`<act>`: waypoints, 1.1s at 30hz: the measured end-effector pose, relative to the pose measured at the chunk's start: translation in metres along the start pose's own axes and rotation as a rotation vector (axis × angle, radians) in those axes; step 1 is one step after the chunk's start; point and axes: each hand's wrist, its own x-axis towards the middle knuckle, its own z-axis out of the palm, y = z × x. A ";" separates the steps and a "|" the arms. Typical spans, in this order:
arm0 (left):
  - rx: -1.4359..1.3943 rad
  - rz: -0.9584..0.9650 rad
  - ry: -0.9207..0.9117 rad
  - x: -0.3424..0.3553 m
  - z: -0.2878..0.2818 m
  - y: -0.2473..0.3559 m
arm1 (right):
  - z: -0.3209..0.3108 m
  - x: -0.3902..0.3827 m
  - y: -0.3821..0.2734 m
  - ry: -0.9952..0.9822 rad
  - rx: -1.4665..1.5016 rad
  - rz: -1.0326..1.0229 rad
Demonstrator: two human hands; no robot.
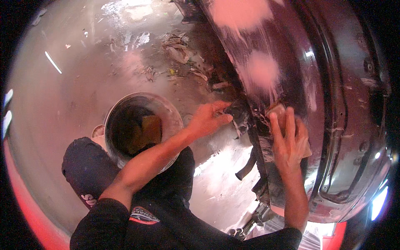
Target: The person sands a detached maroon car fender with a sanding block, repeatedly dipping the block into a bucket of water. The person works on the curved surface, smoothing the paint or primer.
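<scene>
My right hand [289,139] lies flat, fingers stretched, over a tan sanding pad [276,109], pressing it against a dark maroon car body panel [287,62]. Parts of the pad show beyond the fingertips and beside the palm; the rest is hidden under the hand. Pale pink patches [261,70] and whitish smears mark the panel above it. My left hand [212,118] is held out near the panel's lower left edge, with thumb and index finger apart and nothing visible between them. Whether its fingertips touch the dark edge, I cannot tell.
A round bucket [177,110] stands by my legs under my left forearm, with a brown piece [151,129] inside. Scraps of debris [179,50] litter the wet-looking floor [91,62]. A dark bent strip [246,166] hangs below the panel edge.
</scene>
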 end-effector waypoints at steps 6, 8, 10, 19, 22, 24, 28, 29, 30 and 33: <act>-0.070 -0.080 -0.012 -0.003 -0.007 0.003 | 0.004 0.129 -0.008 0.063 -0.019 -0.026; -0.107 -0.073 -0.012 -0.003 -0.005 0.002 | 0.004 0.119 -0.007 0.083 -0.038 -0.010; -0.107 -0.010 0.064 -0.004 -0.009 -0.005 | 0.013 0.069 -0.013 0.067 -0.015 0.002; -0.128 -0.026 -0.024 -0.002 0.003 0.007 | 0.001 0.145 0.002 0.083 -0.117 -0.035; -0.155 -0.090 0.016 -0.001 -0.005 -0.007 | 0.002 0.118 -0.018 -0.076 -0.094 -0.043; -0.070 -0.097 -0.001 -0.002 -0.011 0.002 | 0.011 0.074 -0.031 -0.121 -0.046 -0.076; -0.114 -0.114 0.031 -0.003 -0.004 0.003 | 0.027 0.083 -0.031 -0.015 -0.026 -0.162; -0.110 -0.106 0.006 -0.003 -0.001 0.006 | 0.021 0.105 -0.030 -0.029 -0.075 -0.180; -0.097 -0.102 -0.009 0.000 -0.002 0.011 | 0.020 0.121 -0.031 -0.040 -0.092 -0.159; -0.144 -0.110 0.027 -0.002 -0.005 0.001 | 0.024 0.138 -0.041 -0.027 -0.092 -0.134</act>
